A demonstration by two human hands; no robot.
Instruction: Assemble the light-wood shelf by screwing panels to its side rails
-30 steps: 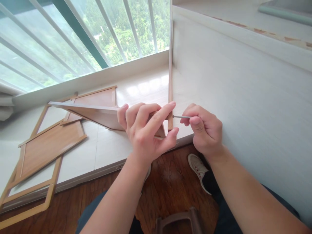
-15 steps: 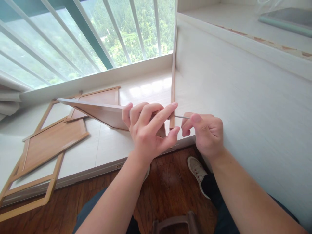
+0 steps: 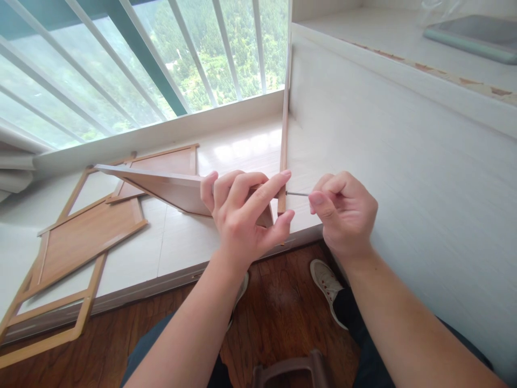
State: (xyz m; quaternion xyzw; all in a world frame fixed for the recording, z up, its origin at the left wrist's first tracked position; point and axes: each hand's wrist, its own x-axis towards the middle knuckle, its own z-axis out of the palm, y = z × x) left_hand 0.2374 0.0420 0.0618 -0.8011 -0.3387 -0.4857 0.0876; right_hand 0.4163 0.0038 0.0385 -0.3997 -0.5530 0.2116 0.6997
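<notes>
Left hand: the left hand (image 3: 242,215) gripped the near corner of a wood-grain panel (image 3: 161,186) and an upright panel edge (image 3: 284,140).
Right hand: the right hand (image 3: 343,215) pinched a thin metal hex key (image 3: 297,194), its tip at that edge.
Surroundings: flat panels (image 3: 81,237) lay on the white ledge (image 3: 181,242).

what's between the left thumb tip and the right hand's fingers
In the head view, the upright wooden strip stands between them, with a thin metal tool reaching from the right hand to it.

Wood panels (image 3: 84,237) lie flat on the white sill (image 3: 186,248) below the railed window (image 3: 121,64); a shoe (image 3: 329,283) rests on the wooden floor (image 3: 278,307).
</notes>
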